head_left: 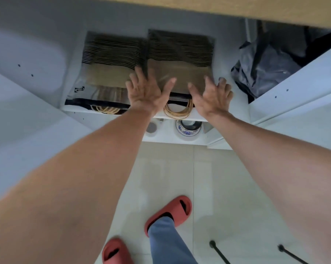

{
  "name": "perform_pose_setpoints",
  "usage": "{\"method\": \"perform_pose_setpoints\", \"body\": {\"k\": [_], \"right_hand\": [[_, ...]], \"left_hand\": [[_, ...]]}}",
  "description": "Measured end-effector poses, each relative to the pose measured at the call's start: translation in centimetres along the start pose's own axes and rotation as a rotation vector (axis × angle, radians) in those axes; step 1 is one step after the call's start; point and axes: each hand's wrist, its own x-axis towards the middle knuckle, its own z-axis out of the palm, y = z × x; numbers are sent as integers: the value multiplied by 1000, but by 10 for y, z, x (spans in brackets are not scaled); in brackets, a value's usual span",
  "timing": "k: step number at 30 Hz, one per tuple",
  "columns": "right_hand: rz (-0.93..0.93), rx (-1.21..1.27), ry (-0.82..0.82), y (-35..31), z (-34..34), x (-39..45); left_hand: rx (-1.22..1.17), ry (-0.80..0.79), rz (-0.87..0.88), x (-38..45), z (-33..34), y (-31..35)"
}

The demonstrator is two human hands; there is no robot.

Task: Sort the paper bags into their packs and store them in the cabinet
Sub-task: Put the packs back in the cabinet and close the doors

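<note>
Bare forearms reached over pale glossy floor tiles (204, 187) and red foam slides (169, 212) toward a white cabinet shelf (179, 117). Both the left hand (145, 94) and right hand (211, 98) lay flat, fingers spread, on a pack of brown paper bags (179, 60) with twisted cord handles. A second pack (111, 60) lay just beside it in clear plastic.

Setting: a domestic interior, most likely a kitchen or utility area of a home. Indicators: a white cabinet (179, 119) with open doors and drilled shelf-pin holes stands beneath a wood-toned bench (237, 6) edge at 12 o'clock. A blue-and-white ceramic bowl (187, 130) sits on the lower shelf. A dark plastic bag (265, 67) fills the compartment at 2 o'clock. The floor (218, 187) is pale glossy tile. At 6 o'clock, the person wears red house slippers (170, 212).
</note>
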Motion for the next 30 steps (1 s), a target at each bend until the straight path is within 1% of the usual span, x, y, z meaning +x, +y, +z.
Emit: {"method": "perform_pose_setpoints", "body": {"k": [2, 3, 5, 9, 12, 14, 16, 18, 20, 22, 24, 26, 28, 30], "right_hand": [[8, -43, 18, -3, -6, -26], [11, -45, -7, -4, -11, -43], [1, -56, -94, -6, -23, -85], [-159, -54, -210, -39, -59, -170], [-286, -52, -256, -86, -95, -220], [-361, -40, -265, -121, -121, -252], [-448, -16, -249, -156, -141, -285], [-538, 8, -227, -192, -156, -317], [-614, 21, -227, -226, -166, -349], [-678, 20, -236, -254, -172, -379], [-727, 26, -266, -276, -174, -408], [-789, 42, -293, -294, -172, -434], [-856, 57, -308, -308, -168, -456], [-915, 55, -324, -316, -165, -474]], "left_hand": [[-72, 49, -1, -30, -8, -16], [-83, 46, -5, -50, -13, -25], [-85, -16, -52, -100, -25, -47], [-53, -81, -111, -198, -74, -100], [23, -70, -92, -259, -119, -148], [20, -63, -120, -295, -158, -175], [-6, -5, -143, -330, -196, -197], [-11, 88, -120, -362, -226, -221], [-15, 162, -93, -390, -248, -244], [-32, 227, -109, -418, -261, -262], [-47, 273, -188, -444, -266, -276], [-56, 315, -319, -467, -267, -289], [-60, 332, -503, -486, -261, -303], [-89, 290, -729, -505, -253, -313]]}}
